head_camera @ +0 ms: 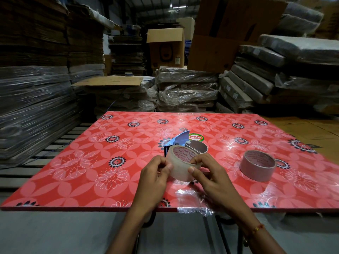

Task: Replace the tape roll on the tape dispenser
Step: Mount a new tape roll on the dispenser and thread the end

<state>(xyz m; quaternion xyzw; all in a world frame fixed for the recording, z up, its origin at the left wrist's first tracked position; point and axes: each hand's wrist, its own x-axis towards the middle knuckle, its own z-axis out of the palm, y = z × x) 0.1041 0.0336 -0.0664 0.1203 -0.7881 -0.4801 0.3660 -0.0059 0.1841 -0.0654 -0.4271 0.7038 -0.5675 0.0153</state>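
A clear tape roll (180, 165) with red print inside its core is held above the red floral table (91, 171). My left hand (156, 173) pinches its left edge with thumb and fingers. My right hand (205, 171) grips its right side, thumb on the outer face. Right behind the roll lies the blue tape dispenser (178, 141), with a bare cardboard core (199, 146) on its right side. A second roll (257, 165), brownish, lies flat on the table to the right, apart from both hands.
A green and red sticker (196, 137) sits on the table behind the dispenser. Crumpled clear tape (194, 204) clings to the table's near edge. Wrapped cardboard stacks (185, 88) and boxes (166, 48) stand beyond the far edge and at the left.
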